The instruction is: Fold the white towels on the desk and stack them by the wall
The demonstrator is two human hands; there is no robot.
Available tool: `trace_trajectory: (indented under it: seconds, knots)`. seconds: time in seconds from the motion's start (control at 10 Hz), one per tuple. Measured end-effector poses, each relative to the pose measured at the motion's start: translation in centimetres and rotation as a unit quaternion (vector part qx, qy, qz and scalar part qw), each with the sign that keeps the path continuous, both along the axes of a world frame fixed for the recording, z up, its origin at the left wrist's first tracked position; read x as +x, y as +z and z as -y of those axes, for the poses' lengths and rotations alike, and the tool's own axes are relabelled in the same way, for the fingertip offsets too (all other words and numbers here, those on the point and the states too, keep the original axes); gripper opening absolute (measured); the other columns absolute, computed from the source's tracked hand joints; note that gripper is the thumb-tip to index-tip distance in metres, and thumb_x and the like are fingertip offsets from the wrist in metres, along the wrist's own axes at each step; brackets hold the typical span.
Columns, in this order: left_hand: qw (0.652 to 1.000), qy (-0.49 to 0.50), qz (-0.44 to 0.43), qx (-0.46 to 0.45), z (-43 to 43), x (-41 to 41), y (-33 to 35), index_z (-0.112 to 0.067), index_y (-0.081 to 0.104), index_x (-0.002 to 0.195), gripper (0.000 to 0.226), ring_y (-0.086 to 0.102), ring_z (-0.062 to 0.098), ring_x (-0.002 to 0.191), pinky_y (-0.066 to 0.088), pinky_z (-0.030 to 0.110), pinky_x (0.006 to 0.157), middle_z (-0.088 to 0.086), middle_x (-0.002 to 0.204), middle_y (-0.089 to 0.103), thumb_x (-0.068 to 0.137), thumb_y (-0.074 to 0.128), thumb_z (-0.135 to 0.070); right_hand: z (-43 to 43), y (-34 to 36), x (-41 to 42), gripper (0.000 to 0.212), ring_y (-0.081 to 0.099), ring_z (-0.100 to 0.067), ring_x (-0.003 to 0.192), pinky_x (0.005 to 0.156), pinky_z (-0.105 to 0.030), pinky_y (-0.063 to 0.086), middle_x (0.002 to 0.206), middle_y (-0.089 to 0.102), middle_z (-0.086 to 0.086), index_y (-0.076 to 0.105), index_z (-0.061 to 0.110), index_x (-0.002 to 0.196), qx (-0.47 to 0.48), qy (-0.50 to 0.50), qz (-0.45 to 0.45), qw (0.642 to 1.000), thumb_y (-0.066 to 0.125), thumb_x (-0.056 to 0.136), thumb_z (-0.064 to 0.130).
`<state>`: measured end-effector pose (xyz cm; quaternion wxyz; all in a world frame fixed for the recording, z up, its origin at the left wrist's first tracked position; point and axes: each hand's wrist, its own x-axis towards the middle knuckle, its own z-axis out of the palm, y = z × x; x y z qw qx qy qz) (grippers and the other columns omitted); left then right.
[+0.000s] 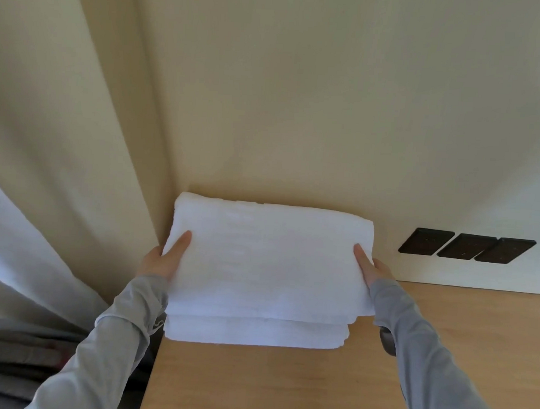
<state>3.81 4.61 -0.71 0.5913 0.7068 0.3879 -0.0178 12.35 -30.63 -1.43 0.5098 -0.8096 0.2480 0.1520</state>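
My left hand (pixel 162 258) and right hand (pixel 374 268) grasp the folded towel (pixel 265 260) by its ends, thumbs on top. It sits over the stack (pixel 255 332) by the wall (pixel 298 112).

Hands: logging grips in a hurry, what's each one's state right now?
Left hand: holding the folded towel, thumb on top.
Right hand: holding the same towel's other side.

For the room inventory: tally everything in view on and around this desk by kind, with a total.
Folded white towels: 2, the held towel and the lower towel beneath it
Black wall sockets: 3
Curtain: 1
Wooden desk: 1
Total: 7
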Motion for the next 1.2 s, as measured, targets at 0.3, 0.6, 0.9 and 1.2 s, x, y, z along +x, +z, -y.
trace_trajectory:
  seconds: [0.3, 0.6, 0.9, 1.2]
  knots:
    - [0.831, -0.155, 0.200, 0.496, 6.4, -0.2, 4.0, -0.011, 0.035, 0.143, 0.055, 0.035, 0.032, 0.134, 0.026, 0.042, 0.111, 0.015, 0.145, 0.040, 0.096, 0.044, -0.037, -5.0, 4.4, -2.1, 0.050, 0.030, -0.026, 0.139, 0.111, -0.038, 0.018, 0.149, 0.034, -0.012, 0.034, 0.008, 0.142, -0.337, 0.149, 0.353, 0.860, 0.045, 0.096, 0.027]
    - [0.747, -0.328, 0.058, 0.576, 2.8, 3.7, 0.4, -0.037, -0.010, 0.147, 0.071, -0.014, 0.008, 0.144, -0.006, 0.039, 0.118, -0.013, 0.157, -0.016, 0.082, -0.007, -0.065, -4.1, 1.3, -0.3, 0.055, -0.006, -0.005, 0.144, 0.118, -0.033, -0.005, 0.158, -0.003, 0.008, 0.002, 0.022, 0.149, -0.413, 0.329, 0.268, 0.806, 0.016, 0.099, 0.041]
    - [0.763, -0.349, 0.045, 0.542, 1.8, 3.7, -0.8, -0.038, -0.014, 0.146, 0.071, -0.021, 0.004, 0.141, -0.009, 0.037, 0.117, -0.019, 0.148, -0.028, 0.081, -0.009, -0.065, -3.3, -0.2, 0.3, 0.053, -0.003, -0.005, 0.144, 0.118, -0.028, -0.003, 0.158, -0.001, 0.008, 0.005, 0.020, 0.149, -0.385, 0.347, 0.250, 0.818, 0.018, 0.100, 0.036]
    - [0.731, -0.384, -0.022, 0.564, 3.3, 3.8, 4.2, -0.025, 0.006, 0.150, 0.064, -0.006, 0.015, 0.146, 0.000, 0.040, 0.119, -0.004, 0.158, -0.012, 0.096, 0.019, -0.056, -4.9, 4.8, 0.0, 0.055, 0.004, -0.013, 0.145, 0.117, -0.031, 0.002, 0.158, 0.007, -0.001, 0.011, 0.014, 0.149, -0.397, 0.351, 0.245, 0.812, 0.024, 0.101, 0.037]
